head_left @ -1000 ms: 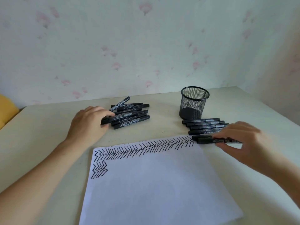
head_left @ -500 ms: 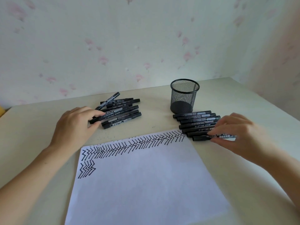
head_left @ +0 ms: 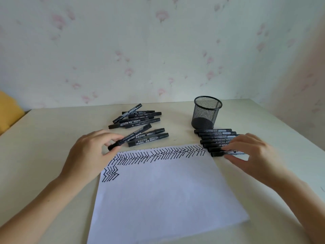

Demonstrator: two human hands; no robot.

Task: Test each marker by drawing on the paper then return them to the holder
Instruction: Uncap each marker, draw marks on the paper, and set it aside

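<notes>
at nine o'clock the left hand (head_left: 86,154) pinches one black marker (head_left: 131,136) by its near end, the marker angled toward one o'clock over the loose pile of markers (head_left: 139,118). the paper (head_left: 163,189) lies at six o'clock, zigzags along its far edge. at one o'clock stands the mesh holder (head_left: 207,112). at three o'clock the right hand (head_left: 253,155) pinches the nearest marker of the neat row of markers (head_left: 213,136).

The black markers (head_left: 140,120) lying left of the black wire-mesh cup (head_left: 206,112) carry white label print, too small and blurred to read.
</notes>
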